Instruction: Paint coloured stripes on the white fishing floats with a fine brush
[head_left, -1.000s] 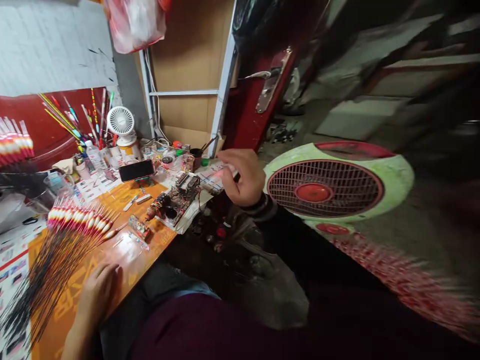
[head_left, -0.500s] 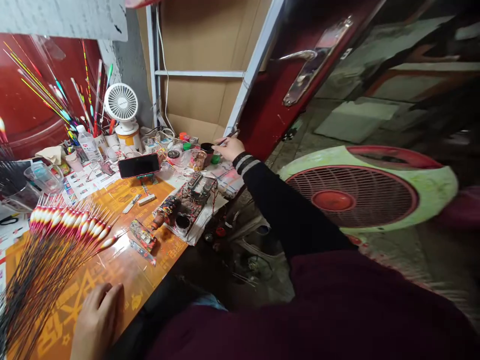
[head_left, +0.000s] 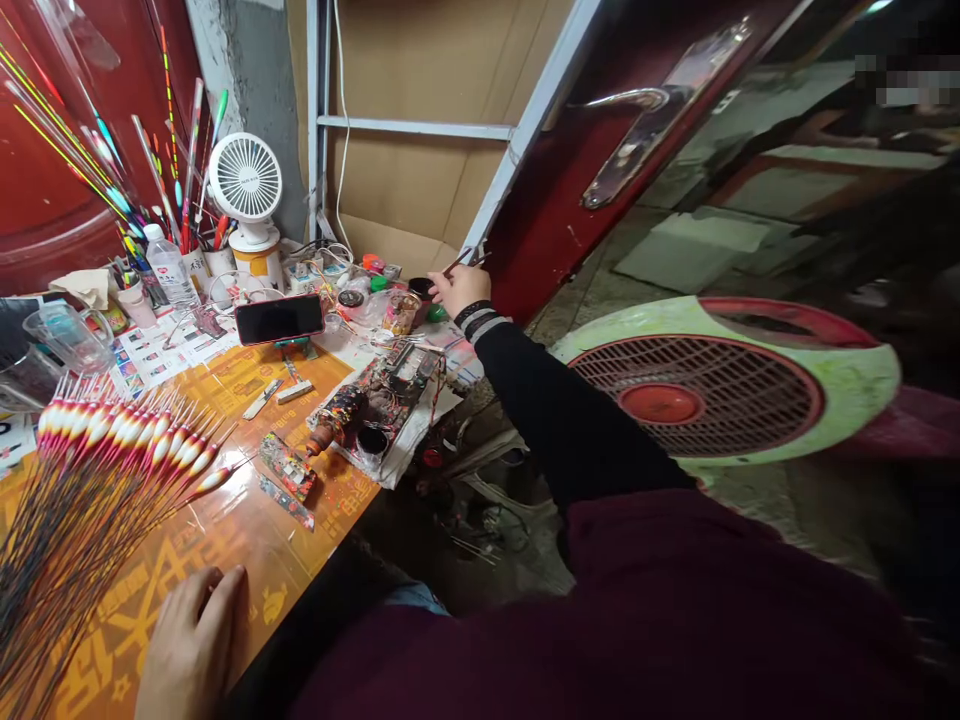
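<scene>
On the orange-printed counter (head_left: 247,545), your left grip (head_left: 193,640) lies open just beside a fan of painted fishing floats (head_left: 112,440); your right grip (head_left: 459,290) pinches a thin tool (head_left: 466,260) near a clear jar (head_left: 401,313).

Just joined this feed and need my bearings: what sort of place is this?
Likely a small hand-painting workshop for fishing floats: a batch of red-and-white striped floats lies on the bench, more stand upright in cups, and a paint-spattered rack sits beside them.
</scene>
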